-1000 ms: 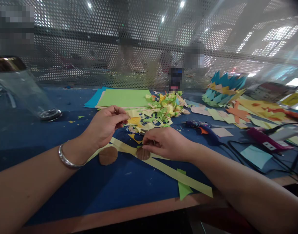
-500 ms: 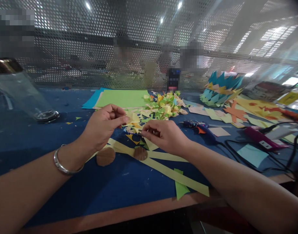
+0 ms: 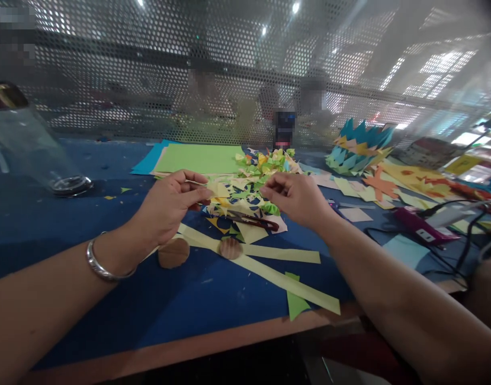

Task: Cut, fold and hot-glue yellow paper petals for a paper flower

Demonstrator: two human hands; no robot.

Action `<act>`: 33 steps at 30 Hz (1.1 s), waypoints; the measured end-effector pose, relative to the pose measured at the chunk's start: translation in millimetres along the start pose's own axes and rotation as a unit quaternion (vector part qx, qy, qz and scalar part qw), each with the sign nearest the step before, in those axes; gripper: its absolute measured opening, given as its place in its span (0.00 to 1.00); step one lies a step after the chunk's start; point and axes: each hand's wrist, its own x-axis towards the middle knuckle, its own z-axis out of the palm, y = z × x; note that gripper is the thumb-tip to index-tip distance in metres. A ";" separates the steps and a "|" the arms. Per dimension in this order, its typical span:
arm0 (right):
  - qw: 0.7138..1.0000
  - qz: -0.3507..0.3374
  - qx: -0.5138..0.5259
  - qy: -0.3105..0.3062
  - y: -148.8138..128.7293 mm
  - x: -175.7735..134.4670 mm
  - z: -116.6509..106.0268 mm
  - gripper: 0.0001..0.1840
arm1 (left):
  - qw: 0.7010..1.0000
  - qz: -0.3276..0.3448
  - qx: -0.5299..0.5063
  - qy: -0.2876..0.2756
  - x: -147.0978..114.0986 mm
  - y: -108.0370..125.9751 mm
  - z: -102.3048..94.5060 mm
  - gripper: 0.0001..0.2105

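Note:
My left hand (image 3: 171, 206) is closed in a pinch on a small pale yellow piece of paper (image 3: 219, 190), held over the paper scraps. To its right, my right hand (image 3: 297, 197) is also closed, thumb against fingertips, at the edge of the heap of crumpled green and yellow paper bits (image 3: 269, 160). Whatever lies between those fingertips is too small to make out. Below and between the hands rests a slim tool with a dark red handle (image 3: 269, 224). Pale yellow paper strips (image 3: 288, 278) cross on the table, near two brown cardboard discs (image 3: 174, 253).
Green and blue paper sheets (image 3: 205, 159) lie behind the hands. A glass bottle (image 3: 32, 149) stands at left. On the right are a blue paper crown (image 3: 363, 144), a purple power strip (image 3: 422, 227) with cables, and a glue gun (image 3: 334, 206) partly hidden by my right hand.
My right hand has moved right and up from the scraps towards the crumpled heap, uncovering the red-handled tool and covering most of the glue gun. My left hand keeps its pinch on the paper.

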 end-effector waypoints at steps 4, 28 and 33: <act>0.995 0.032 -0.082 -0.047 7.8 -2.9 -26.2 0.14 | 1.000 -0.005 -0.002 -0.018 -4.3 3.2 0.6 0.15; 0.931 0.317 0.179 0.025 82.8 -90.0 -83.8 0.10 | 0.998 0.000 0.011 -0.059 -8.6 7.3 2.9 0.09; 0.800 0.322 0.505 0.023 52.6 -101.9 -86.5 0.14 | 0.997 -0.031 -0.020 -0.061 -11.2 7.4 5.4 0.10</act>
